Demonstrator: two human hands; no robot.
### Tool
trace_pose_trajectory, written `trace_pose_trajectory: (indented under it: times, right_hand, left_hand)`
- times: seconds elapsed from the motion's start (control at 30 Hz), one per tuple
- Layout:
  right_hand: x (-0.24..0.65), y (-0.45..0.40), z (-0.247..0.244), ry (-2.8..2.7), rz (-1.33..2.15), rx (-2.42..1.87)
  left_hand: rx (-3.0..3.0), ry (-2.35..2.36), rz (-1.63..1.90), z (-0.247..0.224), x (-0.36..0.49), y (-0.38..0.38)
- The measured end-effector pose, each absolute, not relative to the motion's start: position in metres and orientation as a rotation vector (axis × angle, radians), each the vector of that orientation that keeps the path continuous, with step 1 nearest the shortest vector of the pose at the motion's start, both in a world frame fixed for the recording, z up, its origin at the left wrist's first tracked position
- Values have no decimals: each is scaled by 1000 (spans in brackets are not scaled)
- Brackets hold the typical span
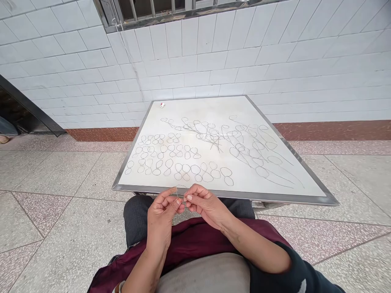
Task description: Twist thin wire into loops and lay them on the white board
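Note:
My left hand (166,207) and my right hand (203,203) meet just in front of the table's near edge, above my lap. Between their fingertips is a thin looped wire (181,187), pinched by both hands; its lower part is hidden by the fingers. Beyond them on the white table (262,191) lie several wire figure-eights (182,171), set out in rough rows on the left and middle. Farther back and to the right, longer wires with a loop at one end (207,132) lie tangled in a loose spread.
A small red and white item (162,105) sits at the table's far left corner. The metal rim (226,193) runs around the tabletop. Behind stands a white tiled wall (210,61) with a barred window (152,8). Part of a person's leg (7,127) shows at far left.

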State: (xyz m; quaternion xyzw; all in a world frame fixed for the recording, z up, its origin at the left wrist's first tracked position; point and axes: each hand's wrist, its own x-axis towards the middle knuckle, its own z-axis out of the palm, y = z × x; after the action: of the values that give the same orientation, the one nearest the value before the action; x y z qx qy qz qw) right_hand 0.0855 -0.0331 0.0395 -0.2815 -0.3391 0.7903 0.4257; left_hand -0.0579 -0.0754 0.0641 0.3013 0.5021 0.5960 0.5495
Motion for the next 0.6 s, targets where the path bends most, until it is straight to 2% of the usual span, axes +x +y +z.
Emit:
trace_pose_trajectory:
  times: [0.4,0.6]
  right_hand:
    - [89,-27,49,-640,2115,-682]
    - [84,-26,50,-643,1999,-694]
  left_hand:
    - [837,1243,1365,67,-59,-75]
    - [848,1255,1336,72,-56,-77]
